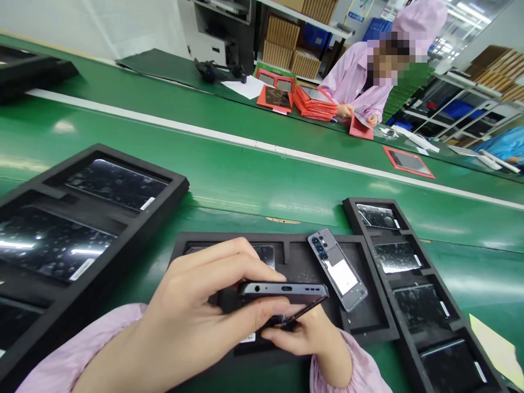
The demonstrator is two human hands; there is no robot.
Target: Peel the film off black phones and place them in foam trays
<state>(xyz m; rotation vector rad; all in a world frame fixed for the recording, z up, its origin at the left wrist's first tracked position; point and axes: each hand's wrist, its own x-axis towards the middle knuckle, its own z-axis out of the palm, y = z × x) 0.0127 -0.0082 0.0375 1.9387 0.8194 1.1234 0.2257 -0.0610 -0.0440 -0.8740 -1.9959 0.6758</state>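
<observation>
While the head view looks down on the green bench (pixel 254 180), the left hand (pixel 196 316) is closed around a dark phone (pixel 282 292), held edge-on with its port end facing the camera, above the black foam tray (pixel 295 256). The right hand (pixel 303 335) sits just beneath, fingertips pinched on a thin panel (pixel 297 316) at the phone's underside. Judged stiff, light, smooth and fragile, the phone is best gripped by its long side edges, clear of the glass. A bare phone frame (pixel 338 270) lies in the same tray, near the hands. Trays of glossy panels (pixel 409 273) flank both sides; a co-worker (pixel 356 82) handles red sleeves (pixel 315 103) across the belt.
</observation>
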